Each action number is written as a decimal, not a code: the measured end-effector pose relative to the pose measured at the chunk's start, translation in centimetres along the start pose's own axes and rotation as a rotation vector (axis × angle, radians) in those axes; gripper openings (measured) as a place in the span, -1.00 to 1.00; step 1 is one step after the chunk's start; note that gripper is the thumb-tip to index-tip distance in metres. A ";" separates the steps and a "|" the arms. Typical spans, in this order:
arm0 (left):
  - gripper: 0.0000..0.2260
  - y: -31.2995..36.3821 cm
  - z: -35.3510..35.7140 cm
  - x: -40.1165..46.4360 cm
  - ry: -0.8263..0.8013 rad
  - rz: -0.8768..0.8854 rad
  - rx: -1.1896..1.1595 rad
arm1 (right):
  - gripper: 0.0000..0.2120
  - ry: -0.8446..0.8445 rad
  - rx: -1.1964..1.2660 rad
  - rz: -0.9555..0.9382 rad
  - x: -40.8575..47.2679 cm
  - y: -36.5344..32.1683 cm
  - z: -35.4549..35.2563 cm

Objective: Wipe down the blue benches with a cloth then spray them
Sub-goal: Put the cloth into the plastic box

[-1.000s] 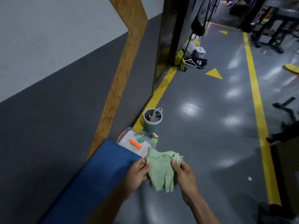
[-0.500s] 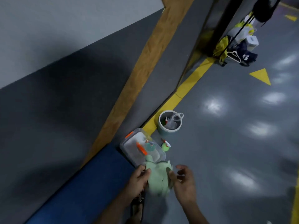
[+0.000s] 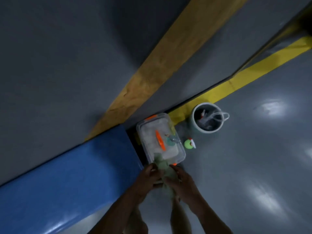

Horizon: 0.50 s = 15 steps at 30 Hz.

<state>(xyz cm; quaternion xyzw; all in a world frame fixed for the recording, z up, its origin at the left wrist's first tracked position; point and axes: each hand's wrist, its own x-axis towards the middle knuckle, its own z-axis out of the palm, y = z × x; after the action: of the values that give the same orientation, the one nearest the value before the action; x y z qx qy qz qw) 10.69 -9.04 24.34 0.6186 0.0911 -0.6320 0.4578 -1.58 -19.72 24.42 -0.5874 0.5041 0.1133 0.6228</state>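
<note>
A long blue padded bench (image 3: 70,173) runs along the grey wall from the lower left to the middle. Just past its end, both my hands hold a pale green cloth (image 3: 166,168) bunched between them. My left hand (image 3: 148,178) grips its left side and my right hand (image 3: 184,181) grips its right side. The cloth's top hangs over the near edge of a clear plastic box (image 3: 160,141). A small green spray bottle (image 3: 189,144) with a white and red nozzle stands on the floor right of the box.
The clear box has orange latches and an orange handle on its lid. A grey round bucket (image 3: 194,122) with clear plastic inside stands by the wall. A yellow floor stripe (image 3: 253,70) follows the wall. Shiny grey floor spreads to the right.
The view has tilted down and moved closer to the box. My hands have brought the cloth together into a tighter bunch, down near the box's edge.
</note>
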 end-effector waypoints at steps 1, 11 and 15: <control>-0.80 -0.7 0.1 1.3 0.028 0.006 -0.015 | -0.56 -0.004 -0.035 0.011 1.4 0.5 -0.6; -0.81 -7.5 -2.4 12.3 0.261 0.031 0.002 | -0.79 -0.031 -0.366 0.085 15.7 8.8 -2.4; -0.81 -10.3 -4.8 15.4 0.296 0.093 0.009 | -0.75 -0.001 -0.366 0.148 19.7 12.3 -1.0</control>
<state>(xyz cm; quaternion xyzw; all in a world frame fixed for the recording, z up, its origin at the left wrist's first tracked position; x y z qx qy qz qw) 9.70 -7.12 5.36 0.7105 0.1258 -0.5125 0.4656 -1.91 -25.99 2.01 -0.6523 0.5166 0.2485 0.4958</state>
